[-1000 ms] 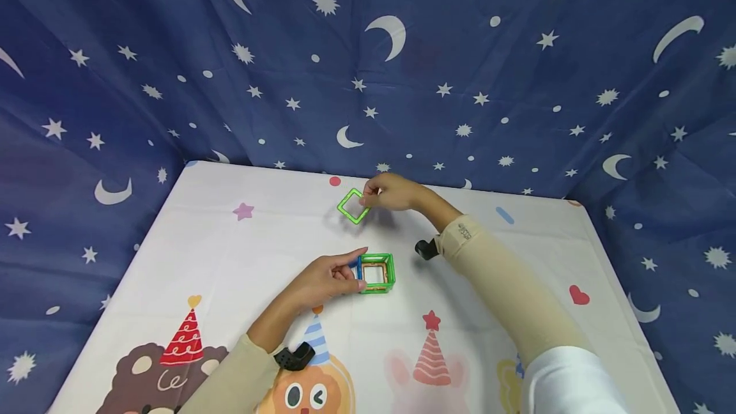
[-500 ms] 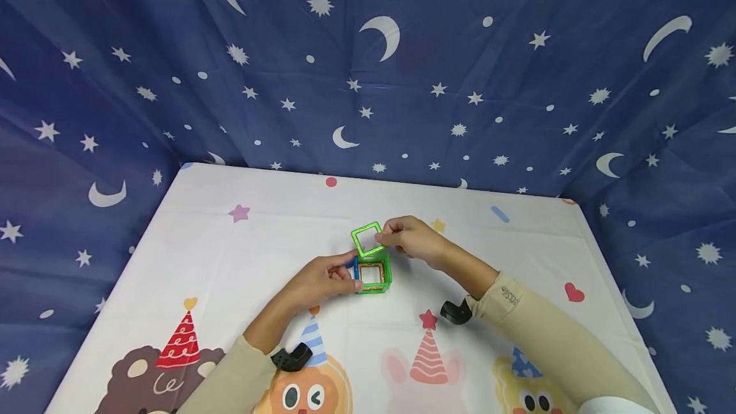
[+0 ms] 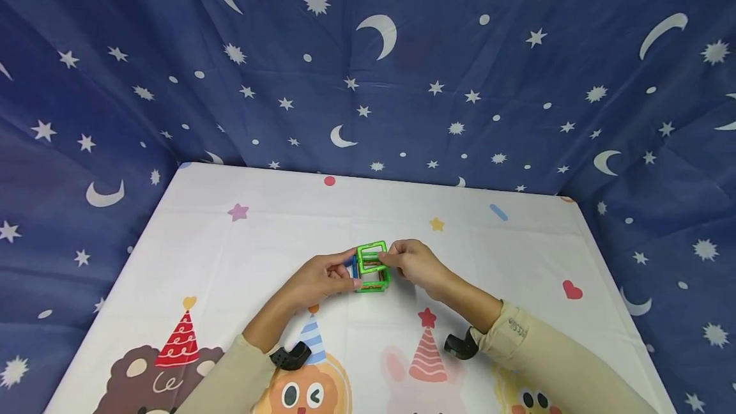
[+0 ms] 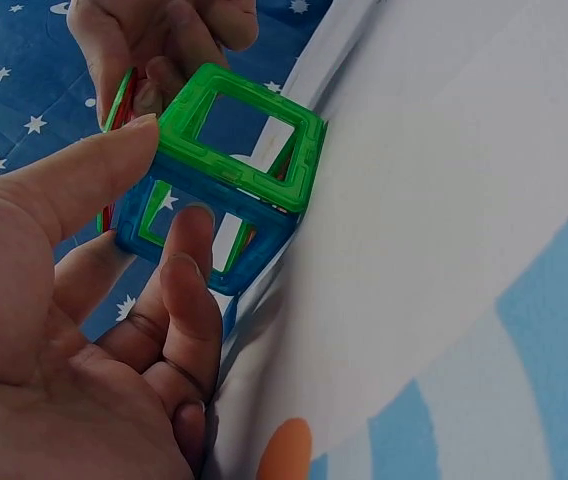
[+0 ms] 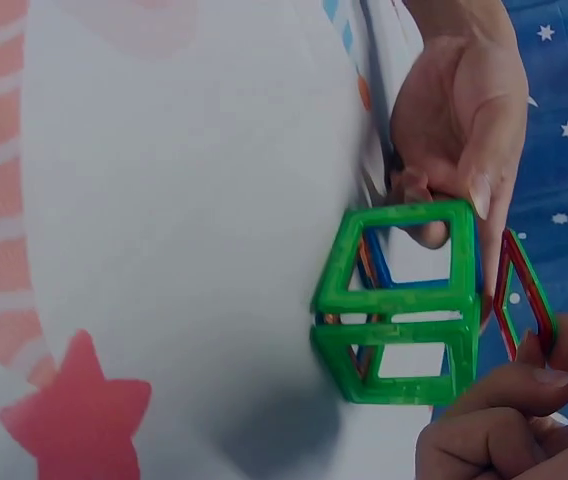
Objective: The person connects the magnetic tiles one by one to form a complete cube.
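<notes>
My left hand (image 3: 324,278) grips a small cube (image 3: 374,287) of magnetic tiles on the white cloth, thumb on the near side and index finger on the far side. Green and blue frames make up its sides in the left wrist view, the blue one (image 4: 274,235) facing the palm. Between thumb and fingers, my right hand (image 3: 416,267) pinches a loose square magnetic tile (image 3: 372,246), green with red showing along it. Tilted, it overlaps the cube's top in the head view. From the right wrist, this tile (image 5: 539,300) appears beside the cube's open end, with a narrow gap.
The white tablecloth (image 3: 276,222) bears printed party animals, hats and shapes. A dark blue curtain (image 3: 414,107) with moons and stars rises behind the table and along both sides. Black wrist cameras (image 3: 291,356) sit on both forearms.
My right hand has brought the loose tile from the back of the table toward me, over the cube, turning it square with it. My left hand keeps its hold on the cube.
</notes>
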{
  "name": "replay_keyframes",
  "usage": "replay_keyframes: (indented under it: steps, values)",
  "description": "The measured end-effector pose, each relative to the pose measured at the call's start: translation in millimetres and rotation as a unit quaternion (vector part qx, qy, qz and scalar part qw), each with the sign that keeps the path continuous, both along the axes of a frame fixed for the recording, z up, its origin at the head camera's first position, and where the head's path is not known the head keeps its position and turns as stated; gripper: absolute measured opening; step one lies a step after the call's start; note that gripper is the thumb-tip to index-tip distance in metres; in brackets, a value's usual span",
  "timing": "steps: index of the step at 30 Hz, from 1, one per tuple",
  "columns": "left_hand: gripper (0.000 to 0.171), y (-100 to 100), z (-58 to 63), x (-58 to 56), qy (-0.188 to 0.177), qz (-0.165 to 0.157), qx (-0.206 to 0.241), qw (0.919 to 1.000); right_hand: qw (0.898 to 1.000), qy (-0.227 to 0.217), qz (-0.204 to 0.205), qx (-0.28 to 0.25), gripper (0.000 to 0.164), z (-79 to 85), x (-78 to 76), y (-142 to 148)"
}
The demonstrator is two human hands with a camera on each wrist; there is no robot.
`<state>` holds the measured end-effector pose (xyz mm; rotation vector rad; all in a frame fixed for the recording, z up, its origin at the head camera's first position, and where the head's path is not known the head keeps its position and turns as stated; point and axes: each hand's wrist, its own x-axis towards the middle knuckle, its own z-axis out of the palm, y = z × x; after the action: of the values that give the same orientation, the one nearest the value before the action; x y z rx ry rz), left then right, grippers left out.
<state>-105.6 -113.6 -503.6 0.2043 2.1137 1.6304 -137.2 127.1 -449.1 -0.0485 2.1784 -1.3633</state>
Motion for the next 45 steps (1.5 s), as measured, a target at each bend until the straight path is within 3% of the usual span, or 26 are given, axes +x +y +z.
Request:
replay_keyframes:
  steps: [8, 13, 21, 32, 38, 42, 45]
  values:
    - [0.073, -1, -2.0, 0.0, -0.001, -0.002, 0.007, 1.0000, 0.999, 0.027, 0.003, 0.022, 0.033, -3.7, 10.9, -6]
    - [0.073, -1, -1.4, 0.1, 0.005, -0.010, 0.012, 0.9999, 0.996, 0.071, 0.008, 0.061, 0.033, -3.8, 15.5, -8]
    - [0.077, -1, 0.4, -0.7, 0.009, -0.014, 0.027, 0.9995, 0.982, 0.140, 0.045, 0.119, 0.034, -0.1, 15.5, -9]
    - [0.073, -2, 0.2, -1.8, 0.016, -0.015, 0.019, 0.9996, 0.949, 0.219, 0.095, 0.206, 0.039, -1.6, 12.7, -5]
    - [0.076, -3, -0.5, -2.3, 0.017, -0.022, 0.024, 0.9993, 0.949, 0.234, 0.111, 0.180, 0.025, -0.9, 3.3, 4]
    - [0.077, -2, -1.1, -1.5, 0.016, -0.021, 0.032, 0.9991, 0.941, 0.248, 0.177, 0.149, 0.063, -4.5, -1.9, 11]
    - [0.077, -1, -0.7, -0.8, 0.017, -0.018, 0.034, 0.9991, 0.927, 0.273, 0.208, 0.151, 0.077, -7.8, -1.6, 15]
